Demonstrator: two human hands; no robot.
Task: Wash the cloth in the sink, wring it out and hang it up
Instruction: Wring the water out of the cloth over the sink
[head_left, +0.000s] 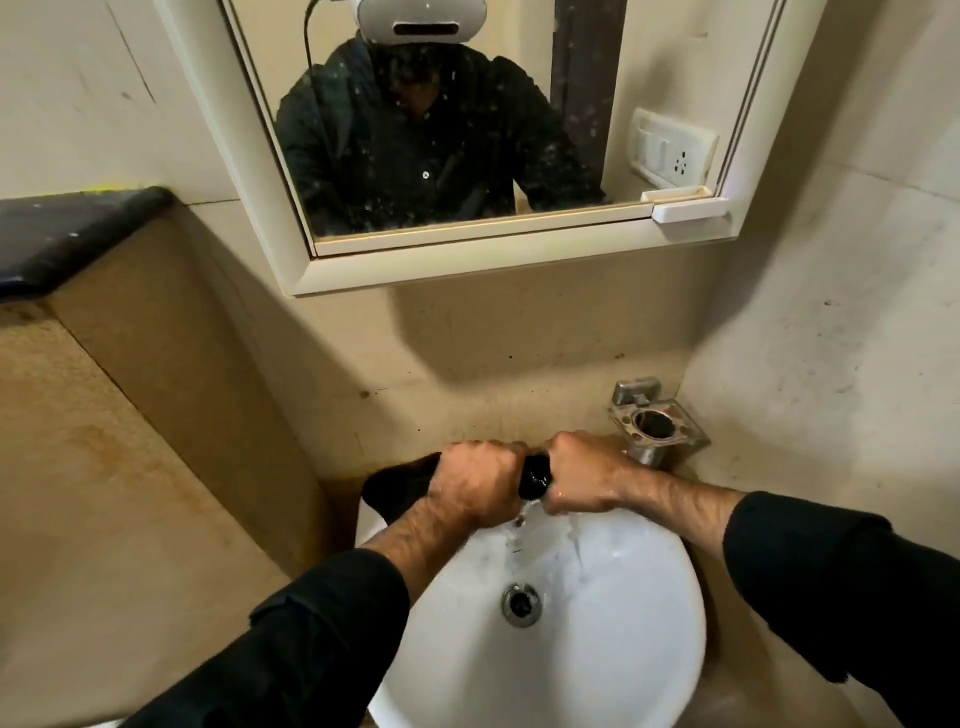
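— Where are we?
— Wringing: left hand (475, 486) and right hand (584, 478), side by side, both clenched round the dark cloth (535, 480) above the sink (649, 649); water trickles down.
— Next?
— We judge: twist harder, then find somewhere to hang it.

You have only one view, from the wide-angle camera on your head, which looks forward and steeply down over your two forearms onto the white sink (623, 623) close below you. The lens stands near enough that your sleeves fill the lower corners and your hands, the left hand (475, 486) and the right hand (584, 480), sit a little below the middle of the picture, over the far rim of the basin. Because the lens is so wide, the same view also reaches up the wall to the mirror (467, 119), where the headset that carries the camera is reflected at the top edge.
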